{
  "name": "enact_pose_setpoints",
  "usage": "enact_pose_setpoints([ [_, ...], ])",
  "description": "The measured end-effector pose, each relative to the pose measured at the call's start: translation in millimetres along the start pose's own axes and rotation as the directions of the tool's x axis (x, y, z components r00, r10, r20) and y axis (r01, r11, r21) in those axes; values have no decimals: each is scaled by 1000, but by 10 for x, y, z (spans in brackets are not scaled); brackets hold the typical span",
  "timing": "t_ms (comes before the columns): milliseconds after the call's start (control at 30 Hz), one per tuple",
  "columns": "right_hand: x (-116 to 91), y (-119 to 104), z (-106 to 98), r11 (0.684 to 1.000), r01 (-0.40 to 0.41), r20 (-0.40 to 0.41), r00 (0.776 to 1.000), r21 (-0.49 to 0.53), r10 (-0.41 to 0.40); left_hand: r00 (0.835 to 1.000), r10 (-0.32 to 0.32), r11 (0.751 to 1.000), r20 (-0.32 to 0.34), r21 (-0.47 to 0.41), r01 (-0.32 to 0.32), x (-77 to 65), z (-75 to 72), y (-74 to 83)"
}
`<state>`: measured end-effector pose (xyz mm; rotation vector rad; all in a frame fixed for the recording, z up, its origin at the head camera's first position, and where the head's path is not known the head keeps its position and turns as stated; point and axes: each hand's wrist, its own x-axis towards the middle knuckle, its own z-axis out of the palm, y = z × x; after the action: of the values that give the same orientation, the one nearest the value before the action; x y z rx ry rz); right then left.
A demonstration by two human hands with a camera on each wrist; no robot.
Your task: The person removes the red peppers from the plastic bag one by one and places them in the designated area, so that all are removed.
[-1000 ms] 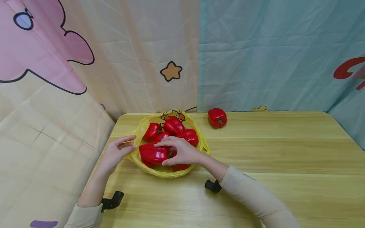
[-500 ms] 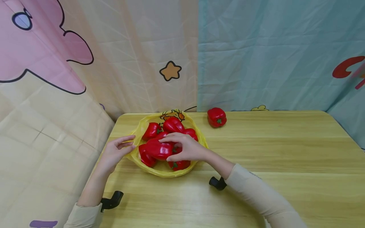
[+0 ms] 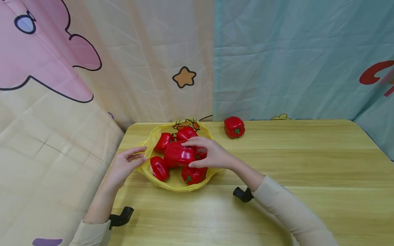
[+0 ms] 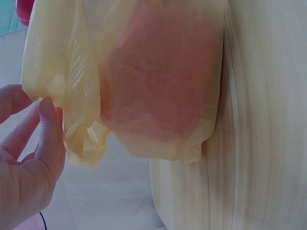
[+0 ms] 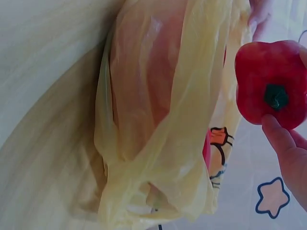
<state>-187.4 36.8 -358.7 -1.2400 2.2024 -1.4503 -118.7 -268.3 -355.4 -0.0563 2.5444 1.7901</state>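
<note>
A yellow plastic bag (image 3: 173,187) stands on the table with its mouth spread wide and several red bell peppers inside, such as one pepper (image 3: 160,169) at the near left. My left hand (image 3: 123,167) pinches the bag's left rim; its thumb and fingers meet the thin plastic in the left wrist view, beside the bag (image 4: 163,81). With thumb and fingers, my right hand (image 3: 215,154) grips another red bell pepper (image 3: 178,153) over the bag's mouth. The right wrist view shows that pepper (image 5: 254,81) raised above the rim, its green stem facing the camera.
One more red bell pepper (image 3: 234,127) lies on the wooden table (image 3: 295,160) near the back edge, right of the bag. Cartoon-printed curtains (image 3: 277,61) hang behind and to the left. Black wrist mounts (image 3: 121,217) stick out from both forearms.
My right hand has moved right and slightly farther back with the bell pepper, uncovering the peppers at the near side of the bag. The left hand stays at the rim.
</note>
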Motion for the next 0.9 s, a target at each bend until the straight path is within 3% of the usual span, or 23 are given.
enact_pose_setpoints([
  [367, -171, 5, -320, 1000, 21, -102, 995, -1, -21, 1000, 13, 1000, 2, 9, -13, 7, 13, 11],
  [900, -360, 55, -630, 999, 12, -153, 988, -53, -20, 1000, 20, 1000, 0, 11, -20, 6, 6, -15],
])
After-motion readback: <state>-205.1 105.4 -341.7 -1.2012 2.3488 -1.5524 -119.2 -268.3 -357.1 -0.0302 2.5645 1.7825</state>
